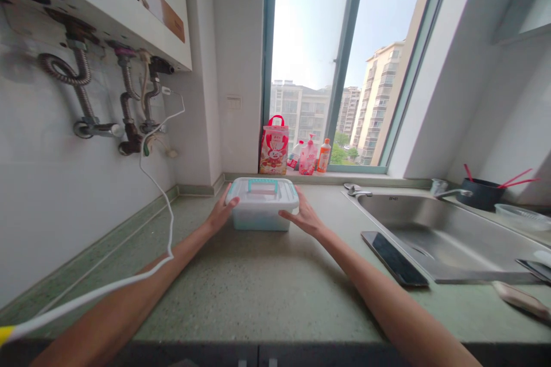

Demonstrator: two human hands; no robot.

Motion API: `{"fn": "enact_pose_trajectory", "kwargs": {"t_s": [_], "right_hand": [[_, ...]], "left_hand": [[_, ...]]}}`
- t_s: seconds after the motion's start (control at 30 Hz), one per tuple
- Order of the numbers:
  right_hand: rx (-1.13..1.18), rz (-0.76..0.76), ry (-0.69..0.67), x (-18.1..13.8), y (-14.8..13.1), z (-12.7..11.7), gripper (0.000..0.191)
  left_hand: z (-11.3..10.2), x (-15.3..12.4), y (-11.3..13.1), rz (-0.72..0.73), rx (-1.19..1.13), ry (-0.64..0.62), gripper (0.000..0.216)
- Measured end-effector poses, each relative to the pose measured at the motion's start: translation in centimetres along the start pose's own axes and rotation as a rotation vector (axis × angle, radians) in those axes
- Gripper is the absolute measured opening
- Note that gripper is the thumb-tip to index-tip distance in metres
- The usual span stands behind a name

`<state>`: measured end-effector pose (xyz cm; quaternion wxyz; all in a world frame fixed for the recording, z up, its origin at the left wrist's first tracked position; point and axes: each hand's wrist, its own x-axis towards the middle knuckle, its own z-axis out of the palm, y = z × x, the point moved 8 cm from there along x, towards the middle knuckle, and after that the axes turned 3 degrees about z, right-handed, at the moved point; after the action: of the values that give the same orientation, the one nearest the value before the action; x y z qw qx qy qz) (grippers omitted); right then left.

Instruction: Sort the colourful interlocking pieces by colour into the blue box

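A lidded plastic storage box [260, 219] with a translucent body, a white lid and a teal carrying handle stands upright on the green speckled countertop [241, 287]. My left hand [222, 211] grips its left end, thumb over the front edge of the lid. On the opposite end my right hand [303, 212] holds the box in the same way, its thumb across the front right corner. Fingers on the far sides are partly hidden by the box. What lies inside cannot be made out.
Right of the box are a black phone [394, 258] and a steel sink [413, 223] with a faucet [450, 190]. A black pot [480, 192] stands behind it. A red package [274, 149] and bottles line the windowsill. A white cable [172, 223] hangs across the left side.
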<state>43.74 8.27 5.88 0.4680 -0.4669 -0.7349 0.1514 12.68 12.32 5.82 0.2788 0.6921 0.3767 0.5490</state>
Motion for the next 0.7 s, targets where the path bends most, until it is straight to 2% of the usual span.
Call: {"fn": "enact_pose_trajectory", "kwargs": {"t_s": [0.07, 0.13, 0.2, 0.27, 0.37, 0.43, 0.57, 0.7], "right_hand": [[-0.083, -0.086, 0.066, -0.1, -0.9, -0.5, 0.11], [-0.19, -0.192, 0.112, -0.2, -1.8, -0.9, 0.087], [-0.295, -0.271, 0.156, -0.2, -2.3, -1.4, 0.061], [-0.365, -0.283, 0.204, 0.1, -1.8, -2.3, 0.049], [-0.468, -0.213, 0.239, 0.8, 0.0, -4.5, 0.047], [-0.565, -0.122, 0.25, 1.1, 1.7, -6.5, 0.047], [-0.694, 0.102, 0.265, 0.8, 5.0, -10.8, 0.039], [-0.731, 0.168, 0.275, 0.4, 6.1, -13.4, 0.03]], "left_hand": [[0.1, 0.2, -0.3, -0.012, -0.027, -0.019, 0.105], [0.2, 0.3, -0.5, 0.0, 0.0, -0.054, 0.106], [0.4, 0.2, -0.7, 0.061, 0.116, -0.118, 0.106], [1.0, 0.0, -1.2, 0.115, 0.286, -0.218, 0.108], [2.0, -0.6, -3.1, 0.088, 0.48, -0.375, 0.111], [2.2, -0.8, -4.1, 0.072, 0.549, -0.43, 0.108], [2.1, -0.8, -4.8, 0.097, 0.615, -0.446, 0.098], [2.1, -0.9, -4.6, 0.121, 0.631, -0.444, 0.095]]}}
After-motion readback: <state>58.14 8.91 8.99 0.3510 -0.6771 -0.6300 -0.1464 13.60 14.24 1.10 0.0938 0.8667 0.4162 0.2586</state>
